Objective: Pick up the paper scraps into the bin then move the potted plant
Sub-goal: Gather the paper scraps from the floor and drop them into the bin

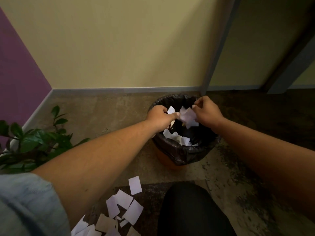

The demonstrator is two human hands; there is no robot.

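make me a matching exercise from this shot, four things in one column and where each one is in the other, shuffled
Things:
1. plant
2. bin
3. loose scraps
4. left hand

Places:
A. over the bin's left rim, pinching paper
B. on the floor near the bottom of the view
C. at the left edge, by the purple wall
D. on the floor close to the yellow wall, lined with a black bag

Pairs: 1-C, 2-D, 3-B, 4-A
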